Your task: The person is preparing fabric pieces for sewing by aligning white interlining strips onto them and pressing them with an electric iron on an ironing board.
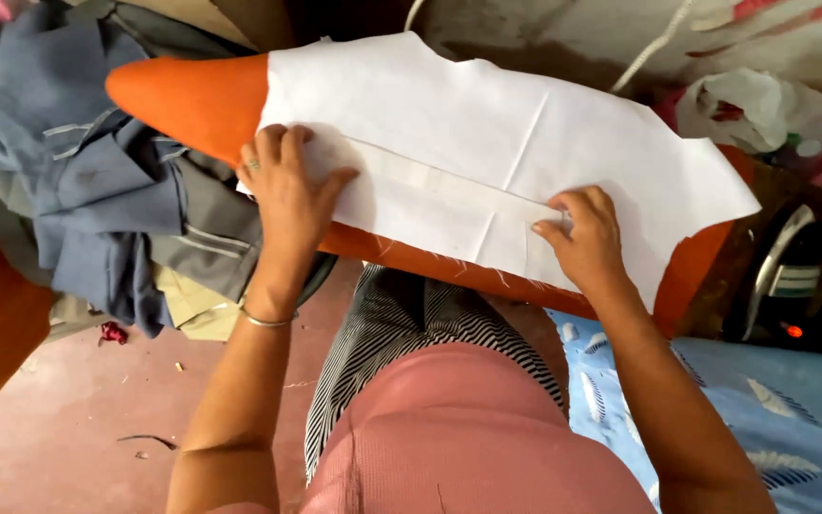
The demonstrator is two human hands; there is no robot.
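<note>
- Left hand [289, 186]: laid flat, palm down, fingers spread, on the left end of the white cloth [487, 143]; it presses the cloth and grips nothing. A ring shows on one finger and a thin metal bangle [266, 321] circles the wrist.
- Right hand [584, 233]: set on the near right part of the same cloth, fingers bent, fingertips [549, 228] pressing on a folded strip along the near edge; whether they pinch the fold or only hold it down cannot be told.
- The two hands lie well apart, one toward each end of the folded strip.
- White cloth: a cut piece with creases, spread across the orange padded board [187, 95], covering most of it; the board's rounded left end and its near edge stay bare.
- Near the board, between the forearms: the person's lap, with striped black-and-white cloth [401, 333] and pink cloth [459, 428].
- Left of the board: a heap of grey and blue clothes [88, 181], touching the board's left end.
- Near left: reddish floor [68, 419] with small scraps.
- Right, beside the board's end: an iron [796, 281] with a small red light.
- Near right: pale blue cloth with a feather print [773, 409].
- Far right: a crumpled white plastic bag [763, 109].
</note>
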